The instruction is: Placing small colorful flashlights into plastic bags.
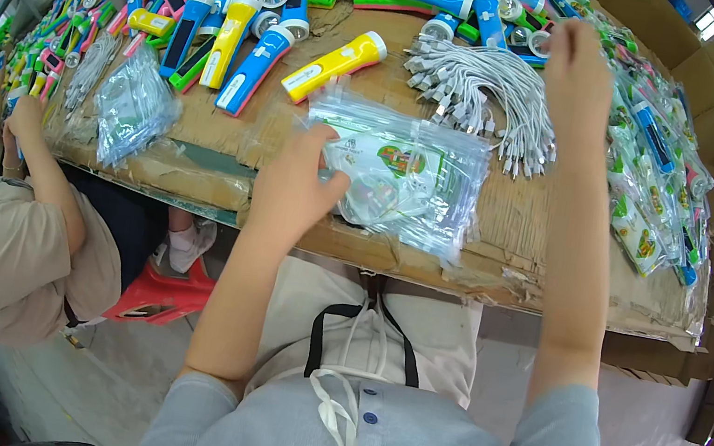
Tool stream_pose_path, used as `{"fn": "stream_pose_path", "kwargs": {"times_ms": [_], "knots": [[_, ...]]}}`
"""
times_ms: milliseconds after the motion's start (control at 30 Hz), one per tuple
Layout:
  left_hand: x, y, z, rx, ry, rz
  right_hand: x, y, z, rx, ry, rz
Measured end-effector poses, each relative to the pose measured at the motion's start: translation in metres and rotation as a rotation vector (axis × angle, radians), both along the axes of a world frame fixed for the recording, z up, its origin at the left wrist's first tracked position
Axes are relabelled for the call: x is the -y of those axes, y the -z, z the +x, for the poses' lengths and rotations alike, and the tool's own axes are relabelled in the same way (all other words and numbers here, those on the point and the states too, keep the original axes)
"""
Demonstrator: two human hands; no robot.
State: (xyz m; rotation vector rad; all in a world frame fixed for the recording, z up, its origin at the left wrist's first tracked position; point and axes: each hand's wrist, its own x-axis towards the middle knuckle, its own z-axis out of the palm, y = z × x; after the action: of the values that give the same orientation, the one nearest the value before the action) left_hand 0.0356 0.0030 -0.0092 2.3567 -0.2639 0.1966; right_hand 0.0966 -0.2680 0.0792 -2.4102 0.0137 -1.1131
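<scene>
Her left hand presses flat, fingers loose, on the near stack of plastic bags. Her right hand reaches far among the torches; I cannot tell its grip.

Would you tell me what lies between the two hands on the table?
In the head view, a bundle of white cables lies between the left hand and the right hand.

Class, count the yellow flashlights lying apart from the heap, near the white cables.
1: a yellow flashlight lies alone on the cardboard, left of the white cables. Others may be hidden in the heap.
</scene>
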Motion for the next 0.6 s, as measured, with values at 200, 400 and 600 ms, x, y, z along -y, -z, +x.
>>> {"fn": "stream_pose_path", "kwargs": {"times_ms": [200,400,600], "knots": [[0.001,0.015,0.029,-0.132,-0.076,-0.085,-0.092,0.03,-0.053,-0.13,-0.932,0.842],[-0.004,0.031,0.047,0.192,-0.124,0.248,-0.091,0.083,-0.048,-0.742,-0.73,0.123],[-0.039,0.032,0.065,-0.044,-0.107,0.089,-0.088,0.054,-0.033,-1.066,-0.69,-0.528]]}}
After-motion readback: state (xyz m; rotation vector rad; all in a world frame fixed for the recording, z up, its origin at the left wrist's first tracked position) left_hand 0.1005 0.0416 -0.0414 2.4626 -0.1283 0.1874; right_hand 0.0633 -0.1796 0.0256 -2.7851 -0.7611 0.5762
